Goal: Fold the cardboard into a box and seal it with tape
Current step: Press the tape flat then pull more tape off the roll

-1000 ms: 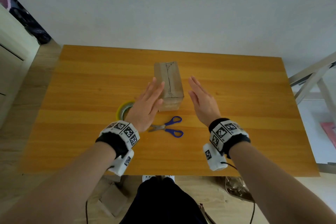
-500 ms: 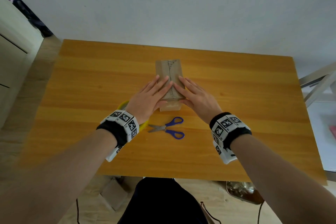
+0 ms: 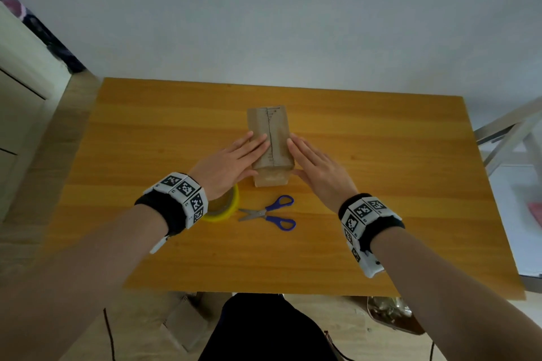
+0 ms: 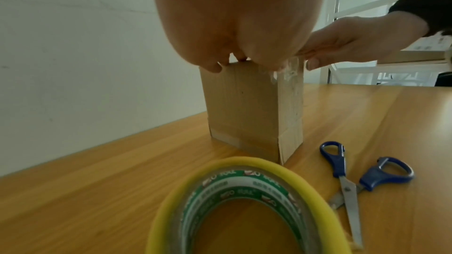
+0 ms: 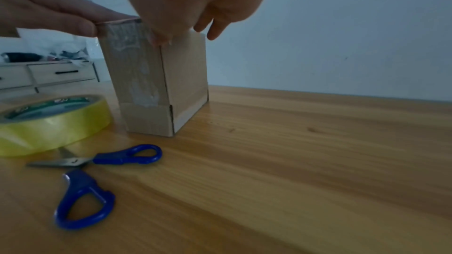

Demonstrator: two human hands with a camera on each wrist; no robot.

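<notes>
While flat on box [image 3: 271,138] top: left hand [image 3: 225,165] | right hand [image 3: 318,173] | grips apart, seemingly pressing

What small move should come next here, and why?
Probably lift both hands away. The box stands closed on the table with tape over its top seam and near face; the left hand and right hand lie flat on it, while tape roll and scissors sit unused.

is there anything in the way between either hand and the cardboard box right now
Nothing visible. The left hand and right hand already lie flat on the top of the box, one on each side of its seam. The tape roll and scissors lie nearer the person, clear of both.
</notes>
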